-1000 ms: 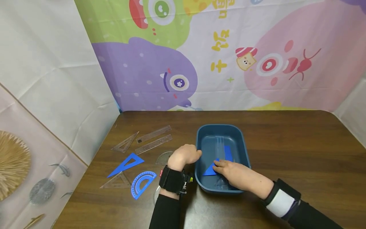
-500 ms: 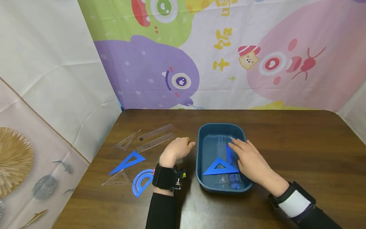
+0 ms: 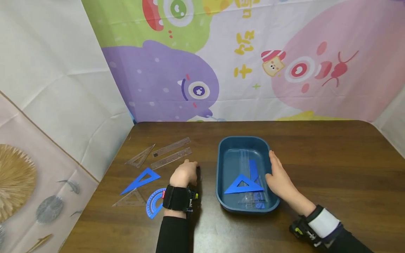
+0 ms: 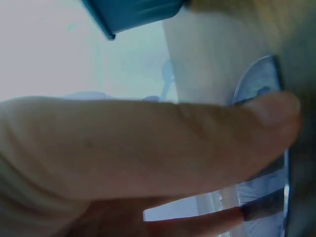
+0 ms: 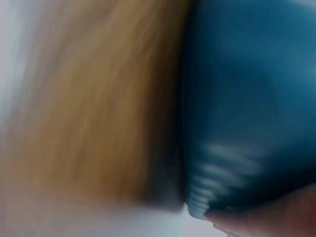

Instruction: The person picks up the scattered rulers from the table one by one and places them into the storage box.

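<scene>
I'd call it partway: inside the round-cornered tray [image 3: 227, 158], a blue triangle [image 3: 242, 189] overlaps a blue strip [image 3: 254, 169]. Around nine o'clock, clear rulers [image 3: 171, 158] and a blue protractor [image 3: 150, 201] remain outside. The left hand [image 3: 183, 174], also there, meets a thin transparent protractor [image 4: 256, 75]; gripped or not, I can't tell. The right hand [image 3: 280, 177], straight-fingered, touches the tray's three o'clock side.

Beyond the left hand [image 3: 184, 174] and the right hand [image 3: 281, 179], the printed cloth [image 3: 229, 70] bears a green plus sign [image 3: 256, 86] and unreadable yellow lettering [image 3: 245, 71].
</scene>
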`<state>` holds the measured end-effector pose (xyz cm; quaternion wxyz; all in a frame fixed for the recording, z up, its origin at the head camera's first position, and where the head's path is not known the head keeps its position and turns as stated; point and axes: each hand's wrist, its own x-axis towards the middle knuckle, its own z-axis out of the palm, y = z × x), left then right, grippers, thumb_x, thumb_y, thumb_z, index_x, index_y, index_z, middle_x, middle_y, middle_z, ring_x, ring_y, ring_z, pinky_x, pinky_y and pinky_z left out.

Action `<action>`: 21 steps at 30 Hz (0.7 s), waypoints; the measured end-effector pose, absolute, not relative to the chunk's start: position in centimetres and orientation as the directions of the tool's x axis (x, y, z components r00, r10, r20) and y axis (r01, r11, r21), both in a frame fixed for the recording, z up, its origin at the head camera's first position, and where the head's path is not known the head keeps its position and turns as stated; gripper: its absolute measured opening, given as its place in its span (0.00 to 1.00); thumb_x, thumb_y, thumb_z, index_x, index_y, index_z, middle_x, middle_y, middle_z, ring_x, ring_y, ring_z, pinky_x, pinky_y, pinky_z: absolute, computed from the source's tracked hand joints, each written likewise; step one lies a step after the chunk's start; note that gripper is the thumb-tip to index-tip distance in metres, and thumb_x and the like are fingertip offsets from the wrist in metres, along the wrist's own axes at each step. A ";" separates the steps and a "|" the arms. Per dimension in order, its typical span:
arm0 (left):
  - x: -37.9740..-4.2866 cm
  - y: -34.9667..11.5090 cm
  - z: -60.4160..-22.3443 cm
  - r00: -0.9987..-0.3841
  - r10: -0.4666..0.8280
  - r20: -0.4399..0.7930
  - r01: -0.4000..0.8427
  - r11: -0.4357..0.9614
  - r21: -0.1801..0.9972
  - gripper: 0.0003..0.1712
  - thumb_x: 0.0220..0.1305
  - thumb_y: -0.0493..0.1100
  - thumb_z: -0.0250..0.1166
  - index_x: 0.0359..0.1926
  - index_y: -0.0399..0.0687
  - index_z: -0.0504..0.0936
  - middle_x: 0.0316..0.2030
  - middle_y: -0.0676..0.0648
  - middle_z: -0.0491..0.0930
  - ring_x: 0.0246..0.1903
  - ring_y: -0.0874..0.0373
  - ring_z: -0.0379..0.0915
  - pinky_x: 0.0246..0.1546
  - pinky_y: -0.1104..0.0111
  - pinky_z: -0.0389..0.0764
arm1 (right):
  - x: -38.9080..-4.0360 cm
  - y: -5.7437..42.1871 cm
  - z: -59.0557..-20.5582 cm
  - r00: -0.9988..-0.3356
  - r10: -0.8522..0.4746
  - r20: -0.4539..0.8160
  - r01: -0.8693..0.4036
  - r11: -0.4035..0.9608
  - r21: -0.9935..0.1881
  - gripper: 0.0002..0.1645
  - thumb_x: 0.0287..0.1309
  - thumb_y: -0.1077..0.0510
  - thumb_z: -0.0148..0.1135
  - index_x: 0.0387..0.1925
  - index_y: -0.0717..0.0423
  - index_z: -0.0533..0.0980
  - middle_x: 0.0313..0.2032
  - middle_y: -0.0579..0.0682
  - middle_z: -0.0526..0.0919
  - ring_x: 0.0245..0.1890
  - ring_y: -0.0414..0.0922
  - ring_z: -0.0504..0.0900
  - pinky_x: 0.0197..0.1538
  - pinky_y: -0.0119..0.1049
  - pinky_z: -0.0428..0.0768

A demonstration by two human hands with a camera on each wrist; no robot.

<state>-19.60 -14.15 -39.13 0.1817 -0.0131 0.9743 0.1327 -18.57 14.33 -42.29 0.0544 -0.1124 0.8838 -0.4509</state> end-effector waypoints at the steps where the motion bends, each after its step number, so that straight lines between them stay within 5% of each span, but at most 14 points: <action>1: -19.6 -14.1 -39.3 -0.936 0.022 -0.353 -0.072 0.965 0.251 0.34 0.43 0.31 0.70 0.56 0.46 0.73 0.53 0.35 0.66 0.52 0.37 0.65 0.41 0.53 0.74 | -18.6 14.3 -42.3 -0.973 -0.229 -0.009 -0.122 0.551 -0.825 0.44 0.53 0.73 0.39 0.68 0.65 0.32 0.69 0.64 0.32 0.68 0.62 0.38 0.61 0.56 0.55; 4: -19.8 -13.8 -39.6 -0.950 0.023 -0.310 -0.055 0.970 0.238 0.33 0.42 0.29 0.69 0.54 0.42 0.73 0.51 0.34 0.67 0.49 0.36 0.67 0.39 0.54 0.75 | -18.5 14.1 -42.3 -0.981 -0.192 -0.038 -0.064 0.499 -0.864 0.44 0.53 0.73 0.37 0.68 0.63 0.32 0.69 0.62 0.33 0.68 0.60 0.36 0.64 0.58 0.45; 10: -19.8 -13.6 -39.9 -0.968 0.025 -0.251 -0.031 0.976 0.217 0.32 0.39 0.31 0.72 0.50 0.36 0.74 0.46 0.32 0.68 0.40 0.38 0.72 0.34 0.55 0.76 | -18.5 13.9 -42.5 -0.984 -0.176 -0.031 -0.057 0.473 -0.879 0.43 0.53 0.73 0.36 0.69 0.63 0.33 0.70 0.60 0.33 0.69 0.59 0.36 0.65 0.58 0.44; 21: -19.5 -13.2 -39.9 -0.949 0.015 -0.314 -0.063 0.969 0.238 0.44 0.32 0.37 0.78 0.53 0.33 0.66 0.50 0.31 0.64 0.50 0.38 0.62 0.45 0.52 0.71 | -18.5 14.0 -42.5 -0.984 -0.173 -0.032 -0.062 0.515 -0.855 0.45 0.53 0.73 0.36 0.69 0.59 0.30 0.69 0.64 0.35 0.68 0.60 0.39 0.64 0.58 0.46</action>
